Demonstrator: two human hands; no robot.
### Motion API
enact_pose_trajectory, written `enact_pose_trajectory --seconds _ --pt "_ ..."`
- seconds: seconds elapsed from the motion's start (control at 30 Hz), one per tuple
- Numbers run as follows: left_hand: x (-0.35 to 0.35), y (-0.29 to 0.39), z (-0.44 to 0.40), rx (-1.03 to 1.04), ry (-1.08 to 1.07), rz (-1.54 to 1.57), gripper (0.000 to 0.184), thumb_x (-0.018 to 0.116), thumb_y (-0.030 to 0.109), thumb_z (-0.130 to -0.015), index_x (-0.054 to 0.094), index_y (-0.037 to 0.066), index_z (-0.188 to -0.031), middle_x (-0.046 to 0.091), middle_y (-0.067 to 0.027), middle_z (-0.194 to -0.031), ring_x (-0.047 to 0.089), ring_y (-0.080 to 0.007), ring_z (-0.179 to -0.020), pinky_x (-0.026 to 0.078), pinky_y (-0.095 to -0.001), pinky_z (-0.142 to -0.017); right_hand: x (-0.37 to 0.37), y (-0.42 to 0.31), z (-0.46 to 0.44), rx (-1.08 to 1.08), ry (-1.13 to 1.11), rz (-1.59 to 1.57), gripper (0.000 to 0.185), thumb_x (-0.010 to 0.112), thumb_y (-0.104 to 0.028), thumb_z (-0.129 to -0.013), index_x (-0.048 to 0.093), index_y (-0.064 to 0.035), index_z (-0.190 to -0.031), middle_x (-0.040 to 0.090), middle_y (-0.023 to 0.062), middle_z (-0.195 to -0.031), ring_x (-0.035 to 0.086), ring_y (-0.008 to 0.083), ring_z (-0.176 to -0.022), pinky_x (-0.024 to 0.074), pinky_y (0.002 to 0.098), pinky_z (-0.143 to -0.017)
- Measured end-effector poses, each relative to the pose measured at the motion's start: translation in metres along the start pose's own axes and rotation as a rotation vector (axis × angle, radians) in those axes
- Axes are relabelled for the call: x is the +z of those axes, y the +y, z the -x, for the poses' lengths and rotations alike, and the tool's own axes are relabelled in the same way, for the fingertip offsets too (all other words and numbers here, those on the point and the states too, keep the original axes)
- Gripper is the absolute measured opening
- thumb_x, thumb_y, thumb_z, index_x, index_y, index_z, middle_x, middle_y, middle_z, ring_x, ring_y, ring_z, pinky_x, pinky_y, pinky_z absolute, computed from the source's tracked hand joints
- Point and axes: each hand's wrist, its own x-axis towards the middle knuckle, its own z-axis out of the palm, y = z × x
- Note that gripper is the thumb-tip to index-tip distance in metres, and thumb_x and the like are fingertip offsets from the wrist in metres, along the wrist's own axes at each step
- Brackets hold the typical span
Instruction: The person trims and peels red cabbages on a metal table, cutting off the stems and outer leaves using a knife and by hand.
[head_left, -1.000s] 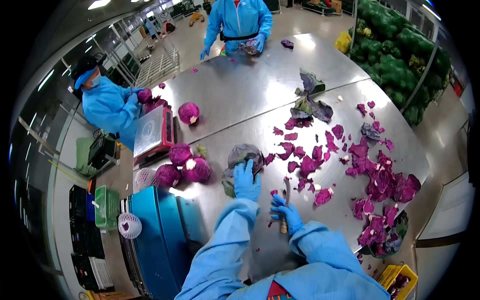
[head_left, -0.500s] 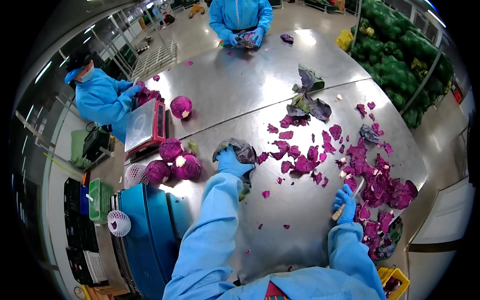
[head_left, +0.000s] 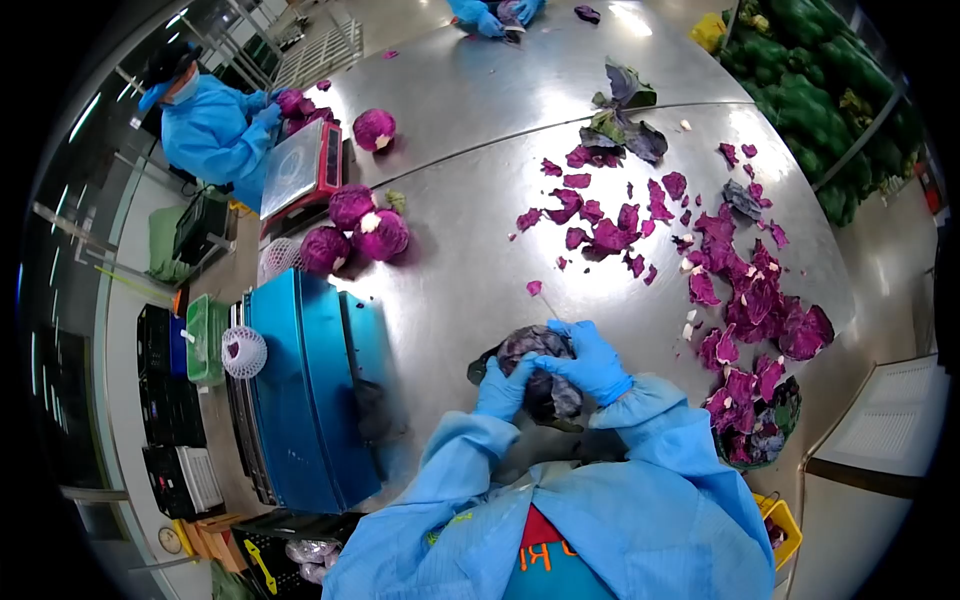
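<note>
A red cabbage (head_left: 545, 350) with dark, dull outer leaves is at the table edge close to my body. My left hand (head_left: 503, 388), gloved in blue, grips its left side. My right hand (head_left: 592, 362) reaches over the cabbage from the right, thumb and fingertips on its leaves. From that hand's far side pokes the thin blade of a knife (head_left: 549, 306); the handle is hidden in the fingers. Several trimmed purple cabbages (head_left: 381, 235) sit to the left, and torn purple leaves (head_left: 612, 236) lie scattered on the right.
A red-framed scale (head_left: 300, 168) stands at the table's left edge, beside a co-worker (head_left: 215, 125). Another person's gloved hands (head_left: 490, 20) work at the far edge. Blue crates (head_left: 310, 390) rise at my left. A leaf pile (head_left: 752, 300) covers the right edge.
My left hand has drawn the dark-leaved cabbage toward my body. My right hand has come in from the leaf pile to meet it, still with the knife. The view has tilted downward.
</note>
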Motion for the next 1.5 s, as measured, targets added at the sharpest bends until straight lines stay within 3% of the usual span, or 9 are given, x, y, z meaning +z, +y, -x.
enact_pose_trajectory --seconds 0.1,0.27,0.7,0.83,0.9,1.1,1.2,1.33,1.5 --pt "0.007 -0.005 0.024 0.552 0.349 -0.448 0.061 0.063 0.041 -0.085 0.049 -0.001 -0.127 0.052 -0.0225 -0.123 0.048 -0.0368 -0.116 0.036 -0.045 -0.102 0.009 0.01 0.002 -0.08 -0.051 -0.08 0.055 0.071 -0.036 -0.084 0.054 -0.0074 -0.129 0.054 0.0136 -0.103 0.059 0.0267 -0.096 0.0484 0.0354 -0.083" --pt "0.0 0.012 0.026 0.761 0.119 -0.681 0.061 0.066 0.031 -0.075 0.049 0.005 -0.128 0.05 -0.0199 -0.123 0.047 -0.0382 -0.115 0.035 -0.0476 -0.102 0.032 0.001 0.018 -0.211 0.022 0.193 0.03 0.063 -0.03 -0.088 0.059 -0.0146 -0.114 0.058 0.0142 -0.097 0.062 0.0338 -0.081 0.051 0.0402 -0.07" --pt "-0.019 -0.006 -0.014 0.494 -0.097 -0.43 0.079 0.078 0.049 -0.067 0.051 0.007 -0.128 0.052 -0.0201 -0.125 0.048 -0.0362 -0.118 0.039 -0.0419 -0.101 0.015 0.127 -0.011 0.268 0.282 0.258 0.043 0.061 -0.052 -0.084 0.06 -0.0113 -0.096 0.064 0.0171 -0.076 0.064 0.0372 -0.072 0.0496 0.0447 -0.065" --pt "0.015 0.025 0.013 0.66 0.111 -0.963 0.069 0.066 0.047 -0.07 0.052 0.013 -0.128 0.046 -0.0178 -0.129 0.039 -0.0384 -0.125 0.032 -0.0627 -0.096 -0.009 0.087 -0.006 0.186 0.267 0.23 0.034 0.065 -0.039 -0.086 0.063 -0.0077 -0.099 0.065 0.0154 -0.078 0.066 0.0302 -0.075 0.0499 0.0383 -0.066" --pt "0.022 0.036 0.023 0.565 -0.085 -1.094 0.063 0.065 0.041 -0.073 0.052 0.013 -0.128 0.044 -0.0153 -0.134 0.038 -0.0384 -0.125 0.032 -0.0687 -0.093 -0.015 0.062 0.001 0.15 0.272 0.103 0.03 0.067 -0.031 -0.086 0.063 -0.0057 -0.103 0.067 0.0146 -0.085 0.066 0.0268 -0.079 0.0501 0.0362 -0.069" --pt "0.037 0.039 0.008 0.384 -0.001 -1.212 0.07 0.071 0.045 -0.069 0.049 0.011 -0.125 0.048 -0.018 -0.123 0.047 -0.0355 -0.114 0.04 -0.0627 -0.085 0.023 -0.067 0.066 -0.045 0.338 -0.241 0.03 0.066 -0.014 -0.087 0.059 -0.0016 -0.114 0.066 0.0098 -0.098 0.061 0.0142 -0.088 0.0493 0.0292 -0.076" --pt "0.058 0.002 -0.019 0.325 0.037 -1.256 0.072 0.071 0.045 -0.068 0.048 0.008 -0.125 0.05 -0.0177 -0.12 0.049 -0.0353 -0.111 0.043 -0.0598 -0.083 0.057 -0.026 0.039 0.077 0.287 -0.758 0.031 0.063 -0.007 -0.089 0.06 -0.0024 -0.119 0.065 0.0044 -0.104 0.054 0.0117 -0.079 0.0472 0.0272 -0.072" --pt "0.033 0.038 -0.01 0.249 -0.122 -1.206 0.073 0.072 0.046 -0.067 0.047 0.008 -0.124 0.052 -0.0153 -0.117 0.051 -0.0347 -0.11 0.046 -0.0585 -0.083 0.043 0.005 0.0 -0.087 0.346 0.013 0.037 0.062 -0.014 -0.089 0.057 -0.0095 -0.126 0.06 0.0095 -0.101 0.061 0.0217 -0.088 0.0497 0.0323 -0.076" --pt "0.0 0.043 -0.017 0.359 -0.256 -0.914 0.078 0.074 0.053 -0.06 0.053 0.001 -0.114 0.056 -0.0201 -0.11 0.055 -0.0372 -0.103 0.049 -0.0476 -0.084 0.058 0.002 -0.022 -0.065 0.34 0.141 0.049 0.064 -0.019 -0.087 0.048 -0.015 -0.133 0.051 0.0125 -0.1 0.059 0.0278 -0.082 0.0489 0.0369 -0.068"
